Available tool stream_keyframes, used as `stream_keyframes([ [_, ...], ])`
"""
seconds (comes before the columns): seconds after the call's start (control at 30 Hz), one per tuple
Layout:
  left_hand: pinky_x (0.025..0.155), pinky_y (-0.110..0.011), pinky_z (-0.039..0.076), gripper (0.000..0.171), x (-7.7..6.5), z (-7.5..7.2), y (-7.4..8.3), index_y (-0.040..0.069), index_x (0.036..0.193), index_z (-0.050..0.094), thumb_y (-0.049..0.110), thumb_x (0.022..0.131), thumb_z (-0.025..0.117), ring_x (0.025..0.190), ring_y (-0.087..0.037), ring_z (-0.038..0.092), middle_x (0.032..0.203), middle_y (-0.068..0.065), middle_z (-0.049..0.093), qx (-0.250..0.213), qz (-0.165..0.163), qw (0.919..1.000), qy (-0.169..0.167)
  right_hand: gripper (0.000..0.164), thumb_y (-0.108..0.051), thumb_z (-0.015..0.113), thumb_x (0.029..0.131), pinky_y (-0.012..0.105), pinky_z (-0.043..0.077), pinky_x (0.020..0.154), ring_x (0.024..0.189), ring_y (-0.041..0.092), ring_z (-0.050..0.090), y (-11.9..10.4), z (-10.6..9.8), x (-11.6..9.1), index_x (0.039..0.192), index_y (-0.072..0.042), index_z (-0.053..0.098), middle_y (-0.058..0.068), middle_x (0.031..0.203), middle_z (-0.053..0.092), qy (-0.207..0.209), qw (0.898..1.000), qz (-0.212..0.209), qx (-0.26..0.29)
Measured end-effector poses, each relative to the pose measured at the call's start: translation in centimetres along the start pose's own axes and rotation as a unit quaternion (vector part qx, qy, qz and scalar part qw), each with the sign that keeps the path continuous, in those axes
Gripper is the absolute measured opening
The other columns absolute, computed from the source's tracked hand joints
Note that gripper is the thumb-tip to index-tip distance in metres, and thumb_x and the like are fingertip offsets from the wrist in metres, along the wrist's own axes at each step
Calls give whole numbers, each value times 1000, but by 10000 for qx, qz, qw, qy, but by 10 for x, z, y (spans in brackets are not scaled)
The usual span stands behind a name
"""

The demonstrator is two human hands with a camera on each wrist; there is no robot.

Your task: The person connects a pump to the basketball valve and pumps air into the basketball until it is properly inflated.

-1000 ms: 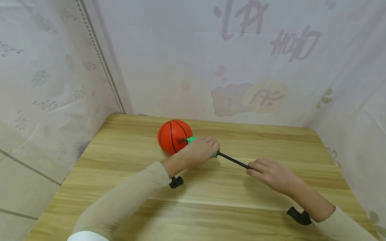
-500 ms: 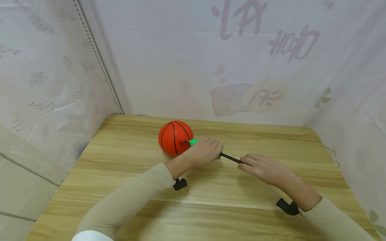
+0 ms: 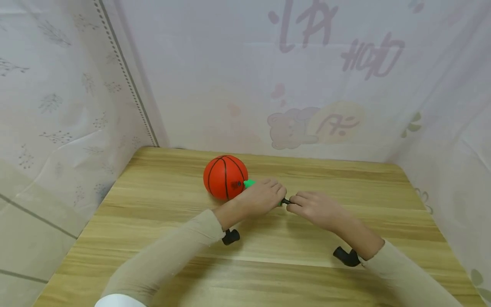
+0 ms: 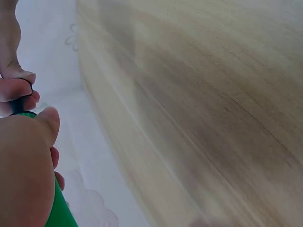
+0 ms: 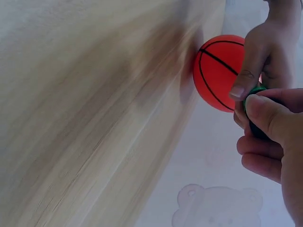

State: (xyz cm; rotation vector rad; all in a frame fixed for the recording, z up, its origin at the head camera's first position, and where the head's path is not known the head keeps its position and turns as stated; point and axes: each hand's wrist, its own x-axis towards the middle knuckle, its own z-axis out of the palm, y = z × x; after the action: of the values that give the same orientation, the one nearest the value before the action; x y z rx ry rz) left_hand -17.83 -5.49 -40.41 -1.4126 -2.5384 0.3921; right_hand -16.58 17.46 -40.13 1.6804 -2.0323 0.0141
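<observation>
A small orange-red basketball (image 3: 225,177) with black lines rests on the table. Beside it, my left hand (image 3: 262,198) grips the green barrel (image 4: 60,213) of a hand ball pump. The pump's green end (image 3: 249,183) meets the ball's right side; whether a needle is in the ball is hidden. From the barrel's other end comes a short piece of black rod (image 3: 286,201). My right hand (image 3: 316,209) holds the pump's black handle (image 5: 258,130) between thumb and curled fingers, close to my left hand.
The wooden tabletop (image 3: 268,281) ends at a pale printed curtain (image 3: 215,85) behind the ball. More curtain hangs at the left and right sides. Black curved pieces (image 3: 231,237) stick out below both wrists.
My right hand has moved left toward my left hand, pushing the black rod into the green barrel. The ball and left hand have shifted slightly right in view.
</observation>
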Motion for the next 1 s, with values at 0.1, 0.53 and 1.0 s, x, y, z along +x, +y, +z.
stream_keyframes([
  [0.1, 86, -21, 41, 24, -1, 0, -1, 10, 112, 54, 33, 109, 49, 91, -12, 48, 103, 3, 57, -107, 11, 9999, -11, 27, -5, 43, 109, 22, 49, 63, 75, 14, 58, -4, -4, -7, 96, -6, 66, 3, 92, 64, 70, 10000, -1, -18],
  [0.53, 90, -24, 43, 21, -9, 0, -8, 8, 113, 53, 28, 109, 48, 98, -14, 50, 107, 1, 59, -250, 68, 9996, -86, 47, -13, 25, 114, 24, 54, 63, 75, 13, 61, -19, -31, -60, 92, -8, 66, 3, 92, 64, 303, 9995, 104, -73],
  [1.0, 92, -27, 45, 29, 2, -3, -5, 7, 112, 52, 35, 108, 50, 97, -17, 53, 104, -1, 57, -403, -96, 9991, -129, 48, -12, 22, 113, 24, 52, 63, 76, 17, 61, -1, -19, -32, 94, -5, 65, 5, 92, 65, 217, 9995, -80, -214],
])
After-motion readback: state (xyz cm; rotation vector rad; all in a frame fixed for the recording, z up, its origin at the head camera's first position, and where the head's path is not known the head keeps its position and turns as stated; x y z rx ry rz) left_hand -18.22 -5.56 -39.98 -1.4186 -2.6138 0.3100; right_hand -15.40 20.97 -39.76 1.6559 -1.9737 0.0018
